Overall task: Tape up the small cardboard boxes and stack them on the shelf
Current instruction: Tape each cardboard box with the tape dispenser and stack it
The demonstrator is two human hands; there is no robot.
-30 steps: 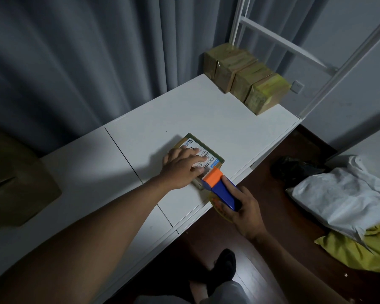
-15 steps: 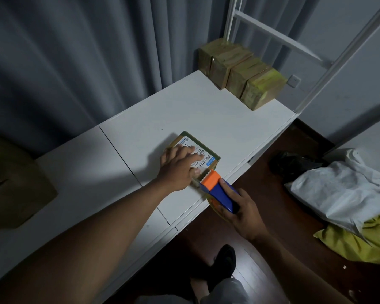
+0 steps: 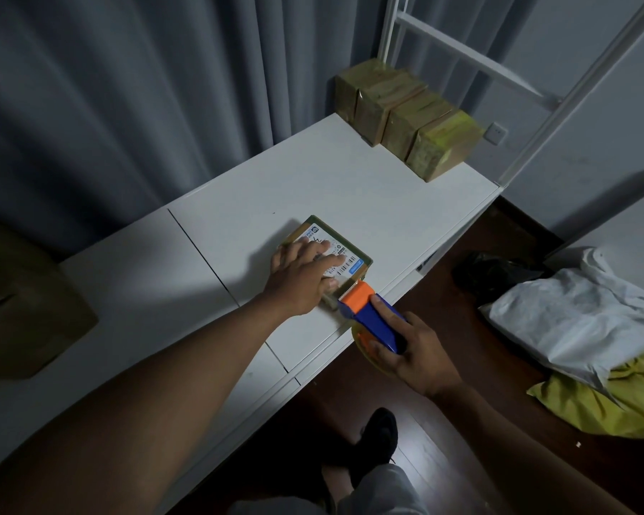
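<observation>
A small cardboard box [image 3: 354, 256] with a white shipping label on top lies on the white shelf surface [image 3: 350, 187] near its front edge. My left hand [image 3: 302, 276] presses flat on the box top, fingers straight. My right hand [image 3: 413, 351] grips a blue and orange tape dispenser [image 3: 369, 314]; its toothed orange head touches the box's near edge. Several taped boxes [image 3: 406, 117] stand in a row at the shelf's far right corner.
A brown cardboard carton [image 3: 23, 302] sits at the left on the white surface. Grey curtains hang behind. A white frame post [image 3: 558, 105] rises at the shelf's right end. White and yellow bags [image 3: 588, 328] lie on the dark wood floor at the right.
The tape dispenser has stayed at the box's near edge, shifting slightly. My left hand's fingers have flattened further across the label. The view has drifted a little.
</observation>
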